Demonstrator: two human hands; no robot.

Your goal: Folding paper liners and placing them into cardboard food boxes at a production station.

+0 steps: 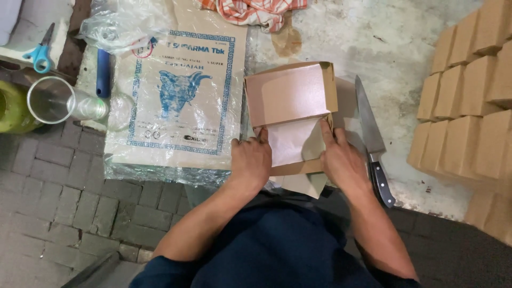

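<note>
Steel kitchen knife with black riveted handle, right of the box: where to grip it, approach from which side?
Probably the black handle of the steel kitchen knife, at the end nearest the person. It lies flat on the pale table, tip pointing away, so come from the near edge with the right hand, which rests on the open brown cardboard box beside it.

1. The place looks like a small, informal food-packing workspace, partly outdoors.
2. A worn concrete worktop point(405, 48) sits beside brick paving point(58, 186).
3. Stacked brown cardboard boxes point(469, 101), a kitchen knife point(372, 140) and a plastic-wrapped paper pack point(181, 96) point to it.

clothing: dark navy garment (short sleeves) | forearms: bare | no gloves, rings or watch
</note>
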